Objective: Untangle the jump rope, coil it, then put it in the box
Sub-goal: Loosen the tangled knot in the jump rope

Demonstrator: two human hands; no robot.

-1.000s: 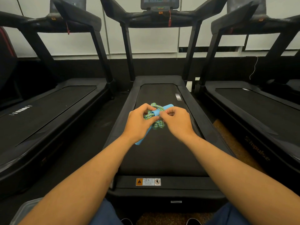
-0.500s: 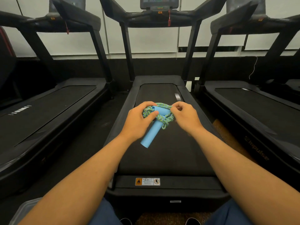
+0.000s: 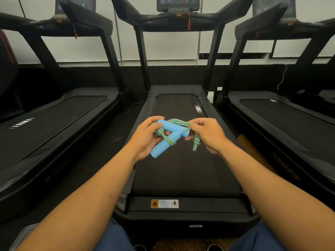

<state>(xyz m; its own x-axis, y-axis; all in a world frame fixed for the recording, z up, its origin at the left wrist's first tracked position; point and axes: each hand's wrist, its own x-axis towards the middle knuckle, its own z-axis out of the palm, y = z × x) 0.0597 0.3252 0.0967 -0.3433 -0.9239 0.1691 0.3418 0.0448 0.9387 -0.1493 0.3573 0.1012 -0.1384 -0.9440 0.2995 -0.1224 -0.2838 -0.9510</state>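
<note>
Held in mid-air over the middle treadmill's belt (image 3: 181, 169), roughly above its centre line and nearer the far end than the near edge: jump rope (image 3: 176, 122), green-and-blue braided cord still bunched and looped around two light-blue foam handles. Upper handle (image 3: 169, 126) lying nearly level between the hands, slightly tilted down to the right. Lower handle (image 3: 164, 144) angled down and to the left, free end pointing toward the near left edge of the belt, cord wrapped round its middle. Short knotted tail of cord (image 3: 196, 142) hanging loose below the right side of the bundle.

Left hand (image 3: 146, 140) curled round the left part of the bundle, thumb on top near the end of the upper handle, fingers wrapped beneath, gripping handles and cord together. Right hand (image 3: 208, 134) pinching a strand of the cord at the right end of the upper handle, fingers bent and close together, thumb tucked under. Both forearms reaching forward from the lower corners of the view.

Clear plastic box (image 3: 23, 236) at the lower left corner, on the floor beside the left knee, only its rim and corner showing. Warning sticker (image 3: 164, 203) on the near end of the middle treadmill. Two more treadmills on either side, left one (image 3: 54, 124) and right one (image 3: 290, 120).
</note>
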